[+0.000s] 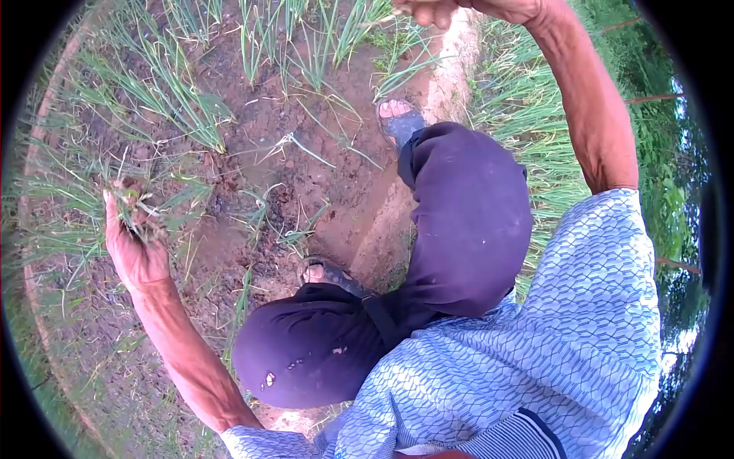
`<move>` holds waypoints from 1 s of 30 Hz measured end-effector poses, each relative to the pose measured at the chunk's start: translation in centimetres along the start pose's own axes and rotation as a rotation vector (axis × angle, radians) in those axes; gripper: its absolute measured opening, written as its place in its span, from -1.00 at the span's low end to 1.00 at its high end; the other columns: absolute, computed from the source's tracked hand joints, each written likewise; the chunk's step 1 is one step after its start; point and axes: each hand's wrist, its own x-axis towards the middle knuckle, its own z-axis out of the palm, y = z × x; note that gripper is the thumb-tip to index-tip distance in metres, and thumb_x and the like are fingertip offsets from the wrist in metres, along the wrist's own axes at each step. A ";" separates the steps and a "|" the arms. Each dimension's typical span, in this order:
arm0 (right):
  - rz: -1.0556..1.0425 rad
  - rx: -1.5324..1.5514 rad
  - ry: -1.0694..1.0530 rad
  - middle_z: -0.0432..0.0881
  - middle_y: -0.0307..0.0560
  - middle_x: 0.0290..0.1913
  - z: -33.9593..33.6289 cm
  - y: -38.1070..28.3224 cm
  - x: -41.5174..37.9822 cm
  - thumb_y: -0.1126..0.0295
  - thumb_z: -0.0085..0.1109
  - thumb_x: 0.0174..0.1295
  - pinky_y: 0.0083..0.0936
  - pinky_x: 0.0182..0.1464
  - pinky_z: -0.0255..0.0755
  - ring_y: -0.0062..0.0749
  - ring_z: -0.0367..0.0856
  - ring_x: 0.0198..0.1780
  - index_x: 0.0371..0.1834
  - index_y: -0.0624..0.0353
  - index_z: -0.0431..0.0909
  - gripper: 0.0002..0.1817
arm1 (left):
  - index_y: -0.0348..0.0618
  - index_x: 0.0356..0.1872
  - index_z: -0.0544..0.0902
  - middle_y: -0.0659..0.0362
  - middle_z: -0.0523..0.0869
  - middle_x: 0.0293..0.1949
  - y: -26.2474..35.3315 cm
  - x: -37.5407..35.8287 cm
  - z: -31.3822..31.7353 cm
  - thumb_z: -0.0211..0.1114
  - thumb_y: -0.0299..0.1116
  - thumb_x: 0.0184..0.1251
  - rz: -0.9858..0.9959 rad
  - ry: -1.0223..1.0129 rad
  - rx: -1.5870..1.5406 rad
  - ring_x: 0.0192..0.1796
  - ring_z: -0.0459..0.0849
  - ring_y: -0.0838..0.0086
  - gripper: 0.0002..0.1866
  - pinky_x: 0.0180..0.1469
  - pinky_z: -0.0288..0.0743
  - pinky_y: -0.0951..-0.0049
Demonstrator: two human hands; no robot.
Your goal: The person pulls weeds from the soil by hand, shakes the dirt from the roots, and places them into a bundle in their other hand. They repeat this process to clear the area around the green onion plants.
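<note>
My left hand (139, 249) is raised at the left, its fingers closed round a small clump of pulled weeds (140, 210) with pale stems and soil on it. At the top edge, my right hand (474, 8) is partly cut off by the frame. Its fingers are curled, and a thin pale stalk or stick end shows beside them; what it grips is not clear. Green onion plants (180, 107) with long thin leaves grow in the wet soil between the hands. A loose, bent onion-like stalk (287, 141) lies on the mud.
My sandalled feet (400, 122) rest by a low earth ridge (455, 69), with my bent knees (474, 222) close to the plants. Beyond the ridge stands a denser row of green plants (527, 122). Another curved ridge (30, 161) borders the plot at the far left.
</note>
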 end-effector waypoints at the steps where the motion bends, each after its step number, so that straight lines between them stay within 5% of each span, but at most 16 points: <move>1: 0.212 0.065 -0.003 0.72 -0.15 -0.35 -2.1 3.8 -1.3 0.36 0.30 0.19 -0.59 -0.33 0.58 -0.50 0.70 -0.35 -0.26 0.21 0.66 -0.84 | -0.31 0.00 0.44 0.10 0.53 -0.16 -0.2 0.1 -1.3 0.04 -0.46 0.48 0.026 -0.075 -0.059 -0.37 0.53 0.54 -0.82 -0.42 0.49 0.64; 3: 0.575 0.045 -0.086 0.67 -0.12 -0.43 -4.3 13.1 -2.2 0.46 0.23 0.14 -0.56 -0.44 0.55 -0.49 0.65 -0.45 -0.36 0.21 0.65 -0.93 | -0.29 0.06 0.43 0.03 0.53 -0.01 -0.1 -0.3 -2.6 0.06 -0.49 0.45 -0.115 -0.198 -0.070 -0.22 0.56 0.48 -0.77 -0.39 0.52 0.59; 5: 0.869 0.003 -0.189 0.59 -0.10 -0.57 -5.0 24.3 -1.9 0.64 0.18 0.01 -0.52 -0.57 0.52 -0.50 0.56 -0.59 -0.47 0.21 0.61 -0.91 | -0.25 0.12 0.42 -0.03 0.48 0.18 -1.5 -1.4 -1.3 0.09 -0.51 0.42 0.102 0.120 0.102 -0.12 0.57 0.42 -0.72 -0.36 0.53 0.54; 6: 0.870 -0.201 -0.101 0.60 -0.14 -0.52 -4.1 27.9 -1.7 0.55 0.18 0.01 -0.53 -0.51 0.53 -0.49 0.58 -0.53 -0.40 0.22 0.63 -0.91 | -0.22 0.16 0.41 -0.05 0.40 0.30 -2.4 -1.3 -0.6 0.11 -0.52 0.41 0.089 0.077 0.119 -0.12 0.58 0.36 -0.68 -0.33 0.55 0.51; 9: 0.595 0.064 0.324 0.67 -0.11 -0.41 -2.4 38.3 -0.4 0.38 0.15 0.10 -0.44 -0.34 0.57 -0.38 0.65 -0.40 -0.24 0.20 0.66 -0.79 | -0.13 0.12 0.41 0.03 0.49 0.06 -4.4 -1.6 -0.8 0.16 -0.51 0.37 -0.014 0.096 0.090 -0.16 0.58 0.39 -0.68 -0.32 0.65 0.52; 11: 0.353 -0.401 0.461 0.69 -0.01 -0.35 -2.9 43.1 2.2 0.32 0.12 0.12 -0.38 -0.19 0.56 -0.29 0.68 -0.28 -0.18 0.22 0.66 -0.73 | -0.11 0.04 0.38 0.09 0.47 -0.13 -5.6 -1.9 -0.4 0.20 -0.50 0.35 -0.090 0.094 0.117 -0.25 0.56 0.45 -0.71 -0.39 0.64 0.58; 12: 0.230 -0.629 0.513 0.70 0.04 -0.32 -3.3 44.3 3.3 0.30 0.10 0.14 -0.35 -0.12 0.55 -0.25 0.69 -0.23 -0.15 0.24 0.65 -0.70 | -0.10 0.07 0.37 0.15 0.44 -0.16 -6.1 -1.9 -0.1 0.18 -0.50 0.35 -0.125 0.079 0.127 -0.24 0.51 0.48 -0.69 -0.35 0.67 0.55; 15: 0.334 -0.364 0.605 0.69 0.11 -0.25 -5.1 43.1 7.3 0.24 0.06 0.17 -0.29 0.03 0.48 -0.11 0.66 -0.12 -0.09 0.22 0.64 -0.65 | -0.11 0.05 0.38 0.15 0.44 -0.16 -7.5 -2.5 -1.3 0.21 -0.52 0.32 -0.130 0.155 0.148 -0.29 0.48 0.51 -0.68 -0.44 0.60 0.63; 23: 0.173 -0.568 0.466 0.63 0.17 -0.28 -10.0 46.8 13.8 0.25 0.19 0.12 -0.20 -0.18 0.49 0.05 0.63 -0.24 -0.11 0.04 0.63 -0.72 | -0.15 0.00 0.37 0.21 0.42 -0.23 -11.3 -4.9 2.1 0.16 -0.52 0.35 0.056 0.476 0.002 -0.38 0.38 0.57 -0.74 -0.53 0.39 0.64; 24: 0.246 -0.481 0.398 0.64 0.16 -0.19 -10.5 46.3 13.9 0.24 0.21 0.11 -0.22 -0.13 0.48 0.02 0.62 -0.17 -0.10 0.04 0.63 -0.70 | -0.21 -0.03 0.37 0.23 0.42 -0.25 -11.7 -5.0 3.3 0.14 -0.52 0.34 0.139 0.648 0.051 -0.40 0.36 0.59 -0.77 -0.54 0.38 0.64; 27: 0.049 -0.515 0.356 0.63 0.11 -0.09 -11.3 49.7 14.3 0.25 0.21 0.12 -0.26 -0.05 0.47 -0.04 0.61 -0.06 -0.10 0.05 0.64 -0.71 | -0.19 0.02 0.40 0.23 0.52 -0.18 -12.7 -5.1 5.5 0.05 -0.56 0.36 0.067 0.577 0.035 -0.31 0.48 0.54 -0.76 -0.31 0.47 0.54; 30: -0.068 -0.429 0.292 0.62 0.05 -0.09 -12.1 48.8 15.3 0.34 0.19 0.13 -0.30 0.01 0.47 -0.09 0.59 -0.04 -0.09 0.06 0.63 -0.73 | -0.14 -0.05 0.39 0.26 0.46 -0.29 -15.0 -2.3 8.5 -0.04 -0.51 0.43 0.033 0.407 -0.169 -0.40 0.42 0.57 -0.86 -0.32 0.40 0.51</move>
